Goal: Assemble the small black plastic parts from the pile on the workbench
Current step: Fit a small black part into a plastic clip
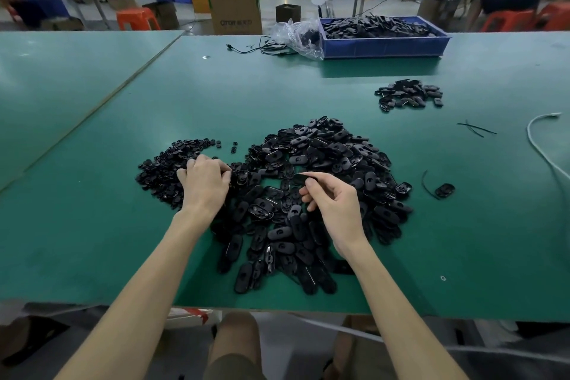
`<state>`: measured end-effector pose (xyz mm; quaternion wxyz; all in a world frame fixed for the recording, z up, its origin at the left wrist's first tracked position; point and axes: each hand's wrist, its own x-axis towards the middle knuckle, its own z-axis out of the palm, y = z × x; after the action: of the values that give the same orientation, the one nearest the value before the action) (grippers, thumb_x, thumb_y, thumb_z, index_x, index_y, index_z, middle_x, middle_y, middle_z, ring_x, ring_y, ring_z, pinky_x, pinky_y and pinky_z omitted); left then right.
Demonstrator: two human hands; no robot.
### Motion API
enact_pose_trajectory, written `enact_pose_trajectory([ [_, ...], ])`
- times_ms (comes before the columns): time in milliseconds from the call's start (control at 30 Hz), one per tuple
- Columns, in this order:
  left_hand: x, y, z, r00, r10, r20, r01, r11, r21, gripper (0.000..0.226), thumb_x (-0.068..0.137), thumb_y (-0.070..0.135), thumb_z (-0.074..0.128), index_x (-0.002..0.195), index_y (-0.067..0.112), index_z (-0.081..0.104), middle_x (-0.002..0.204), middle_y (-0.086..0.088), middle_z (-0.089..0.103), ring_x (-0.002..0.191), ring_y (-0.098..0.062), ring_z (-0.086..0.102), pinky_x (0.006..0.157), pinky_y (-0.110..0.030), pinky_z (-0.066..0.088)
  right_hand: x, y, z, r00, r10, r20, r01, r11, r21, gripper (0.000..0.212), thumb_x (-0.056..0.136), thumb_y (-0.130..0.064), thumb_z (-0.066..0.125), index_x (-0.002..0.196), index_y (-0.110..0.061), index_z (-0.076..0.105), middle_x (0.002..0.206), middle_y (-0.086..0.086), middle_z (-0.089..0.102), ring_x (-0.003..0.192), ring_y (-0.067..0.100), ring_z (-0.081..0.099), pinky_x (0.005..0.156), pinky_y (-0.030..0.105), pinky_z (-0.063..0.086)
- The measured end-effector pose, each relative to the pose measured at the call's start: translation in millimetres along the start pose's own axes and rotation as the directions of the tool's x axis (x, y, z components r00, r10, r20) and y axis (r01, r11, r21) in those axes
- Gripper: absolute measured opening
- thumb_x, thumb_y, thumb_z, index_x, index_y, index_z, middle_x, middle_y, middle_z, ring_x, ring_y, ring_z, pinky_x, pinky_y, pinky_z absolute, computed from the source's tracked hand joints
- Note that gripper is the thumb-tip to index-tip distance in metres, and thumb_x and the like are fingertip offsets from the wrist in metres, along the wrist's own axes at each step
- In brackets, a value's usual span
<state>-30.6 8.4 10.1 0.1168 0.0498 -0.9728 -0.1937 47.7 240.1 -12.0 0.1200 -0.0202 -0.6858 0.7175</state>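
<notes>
A big pile of black oval shells [324, 163] lies mid-bench, with a lower pile of small round black parts [166, 163] to its left. My left hand [203, 183] sits where the two piles meet, its fingers curled down round a small black part that the fingers mostly hide. My right hand [331, 203] hovers over the oval pile. Its index finger and thumb pinch a black oval shell [296, 179] by its edge.
A small heap of finished-looking black parts [408, 94] lies at the far right, and a blue bin [382, 46] full of black parts stands behind it beside a plastic bag [296, 37]. One loose shell [444, 190] and a white cable [543, 151] lie right.
</notes>
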Motion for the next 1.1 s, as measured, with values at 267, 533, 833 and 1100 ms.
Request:
enact_pose_trajectory([
  [267,-6,5,4,0.998,0.014,-0.061,-0.018,0.997,-0.076,0.013,0.099,0.027,0.068,0.100,0.023,0.080,0.102,-0.004,0.067,0.112,-0.028,0.051,0.090,-0.041,0.023,-1,1,-2,1.000,-0.005,0.016,0.005,1.000,0.008,0.021,0.101,-0.009,0.066,0.112,-0.019,0.081,0.087,0.001,0.078,0.077,0.009,0.068,0.069,0.023,0.056],
  [533,-8,17,1,0.998,0.015,-0.058,-0.032,0.953,-0.300,0.010,0.097,0.021,0.071,0.098,0.028,0.078,0.094,0.014,0.073,0.098,-0.012,0.059,0.083,-0.034,0.014,1,1,0,0.999,-0.019,0.029,0.020,0.998,-0.055,0.028,0.093,-0.007,0.078,0.113,-0.025,0.080,0.102,0.004,0.074,0.082,0.005,0.067,0.080,0.023,0.056],
  [833,-30,54,-1,0.998,0.044,0.052,0.017,0.567,-0.823,0.017,0.090,0.001,0.076,0.099,0.014,0.079,0.094,0.001,0.077,0.088,-0.011,0.071,0.083,-0.026,0.059,-1,1,-1,0.999,-0.002,0.037,0.002,1.000,-0.006,0.034,0.087,-0.013,0.086,0.118,-0.024,0.079,0.098,0.000,0.078,0.090,0.010,0.072,0.084,0.021,0.057],
  [1100,-51,75,15,0.983,0.103,0.154,0.116,0.307,-0.945,0.017,0.090,0.003,0.077,0.105,0.011,0.078,0.098,-0.006,0.079,0.091,-0.014,0.073,0.077,-0.023,0.058,0,4,-3,1.000,-0.015,0.016,0.016,0.999,-0.043,0.032,0.092,-0.010,0.079,0.121,-0.024,0.077,0.102,0.001,0.075,0.090,0.012,0.068,0.086,0.028,0.058],
])
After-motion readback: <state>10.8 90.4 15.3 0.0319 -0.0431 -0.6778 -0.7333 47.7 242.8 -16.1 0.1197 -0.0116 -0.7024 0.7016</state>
